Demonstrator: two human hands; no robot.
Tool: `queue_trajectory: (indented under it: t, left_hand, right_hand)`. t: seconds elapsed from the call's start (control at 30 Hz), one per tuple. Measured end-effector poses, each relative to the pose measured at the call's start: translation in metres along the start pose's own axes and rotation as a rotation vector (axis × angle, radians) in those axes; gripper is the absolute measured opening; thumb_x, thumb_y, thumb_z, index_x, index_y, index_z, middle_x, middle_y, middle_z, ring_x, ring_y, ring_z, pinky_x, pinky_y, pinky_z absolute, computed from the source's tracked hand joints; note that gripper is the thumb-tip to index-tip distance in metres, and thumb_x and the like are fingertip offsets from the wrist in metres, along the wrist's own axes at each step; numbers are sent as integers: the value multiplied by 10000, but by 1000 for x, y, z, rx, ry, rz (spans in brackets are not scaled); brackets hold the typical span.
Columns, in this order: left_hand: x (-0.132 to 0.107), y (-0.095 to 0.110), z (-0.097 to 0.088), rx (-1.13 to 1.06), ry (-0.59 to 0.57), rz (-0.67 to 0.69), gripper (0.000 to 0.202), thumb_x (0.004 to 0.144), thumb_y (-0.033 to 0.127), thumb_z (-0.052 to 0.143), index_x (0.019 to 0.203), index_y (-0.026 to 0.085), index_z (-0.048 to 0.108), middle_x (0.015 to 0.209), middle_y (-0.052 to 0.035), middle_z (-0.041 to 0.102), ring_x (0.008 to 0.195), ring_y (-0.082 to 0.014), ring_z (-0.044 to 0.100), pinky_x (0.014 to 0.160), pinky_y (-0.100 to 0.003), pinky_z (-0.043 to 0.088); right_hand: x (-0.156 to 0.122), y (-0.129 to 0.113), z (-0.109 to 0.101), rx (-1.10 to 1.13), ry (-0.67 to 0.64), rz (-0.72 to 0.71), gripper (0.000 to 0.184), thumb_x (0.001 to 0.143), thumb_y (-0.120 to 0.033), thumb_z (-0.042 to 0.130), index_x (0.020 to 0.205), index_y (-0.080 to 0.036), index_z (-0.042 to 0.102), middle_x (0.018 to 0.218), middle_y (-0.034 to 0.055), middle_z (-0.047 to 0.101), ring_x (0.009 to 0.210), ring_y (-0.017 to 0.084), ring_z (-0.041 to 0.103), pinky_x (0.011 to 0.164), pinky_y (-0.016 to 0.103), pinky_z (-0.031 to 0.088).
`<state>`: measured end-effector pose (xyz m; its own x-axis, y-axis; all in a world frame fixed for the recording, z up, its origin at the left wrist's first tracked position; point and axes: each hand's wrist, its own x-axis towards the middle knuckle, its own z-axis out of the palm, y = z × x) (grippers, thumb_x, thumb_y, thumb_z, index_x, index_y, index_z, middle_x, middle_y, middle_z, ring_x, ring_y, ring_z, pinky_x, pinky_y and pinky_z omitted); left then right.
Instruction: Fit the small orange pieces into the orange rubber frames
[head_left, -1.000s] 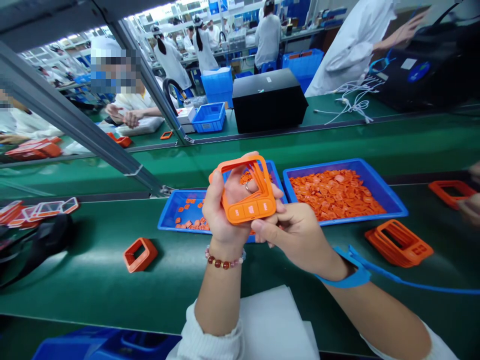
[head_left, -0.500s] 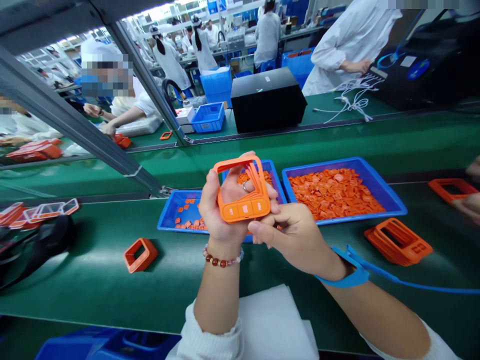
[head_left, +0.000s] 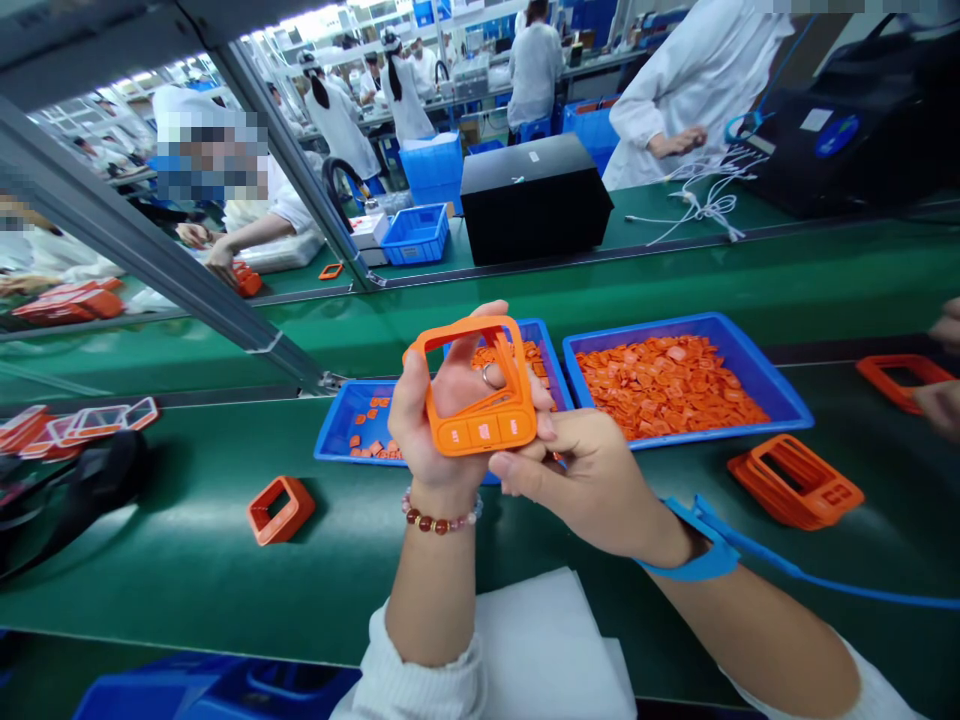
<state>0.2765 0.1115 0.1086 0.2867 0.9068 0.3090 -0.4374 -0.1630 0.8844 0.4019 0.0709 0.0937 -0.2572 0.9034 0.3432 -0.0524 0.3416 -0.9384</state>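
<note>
My left hand is closed around several stacked orange plastic frames, upright over the trays. Each has a large rectangular opening; the front one carries a row of buttons with white marks along its lower edge. At its lower right corner, my right hand has thumb and fingers pinched together; what lies between them is hidden. Behind my hands are a blue tray with orange pieces and a blue tray with scattered orange button pieces. A fuller blue tray of small orange parts stands to the right.
Stacked orange frames lie at left and right. A white foam sheet is near my lap. A blue wrist strap cord runs right. Across the bench sits a black box; co-workers in white stand beyond. Another person's hand is at the right edge.
My left hand and the orange frames have shifted slightly left and tilted a little. My right hand has barely moved, staying near the corner. A co-worker's hand has moved back from the cables.
</note>
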Motion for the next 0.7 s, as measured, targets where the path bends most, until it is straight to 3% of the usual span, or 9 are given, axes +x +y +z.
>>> queue_trajectory:
  t: [0.13, 0.37, 0.53, 0.7]
  left_hand:
    - [-1, 1, 0, 25, 28, 51, 652, 824, 777, 376, 1128, 246, 601, 984, -156, 621, 939, -361, 666, 611, -461, 582]
    - [-7, 5, 3, -329, -45, -113, 674, 779, 722, 523, 1267, 258, 556, 1033, -127, 639, 973, -362, 676, 721, -485, 592]
    - [-10, 7, 2, -370, -68, -153, 687, 775, 696, 553, 1318, 275, 550, 1098, -141, 669, 930, -353, 696, 716, -465, 588]
    - [-10, 7, 2, -393, -20, -166, 678, 766, 669, 568, 1298, 251, 585, 1128, -152, 670, 936, -375, 697, 671, -444, 588]
  right_hand:
    - [-1, -2, 1, -11, -8, -43, 402, 856, -269, 677, 498, -172, 522, 498, -26, 543, 465, 67, 439, 463, 220, 355]
    - [-2, 1, 2, -61, 0, -119, 406, 855, -257, 673, 502, -164, 495, 493, -37, 523, 464, 57, 433, 466, 198, 366]
    - [-1, 0, 2, -60, 9, -148, 421, 838, -213, 678, 487, -161, 450, 472, -67, 415, 447, 38, 397, 457, 174, 353]
    - [-2, 0, 2, -59, 0, -153, 405, 847, -208, 675, 505, -152, 464, 484, -63, 442, 463, 33, 408, 472, 165, 351]
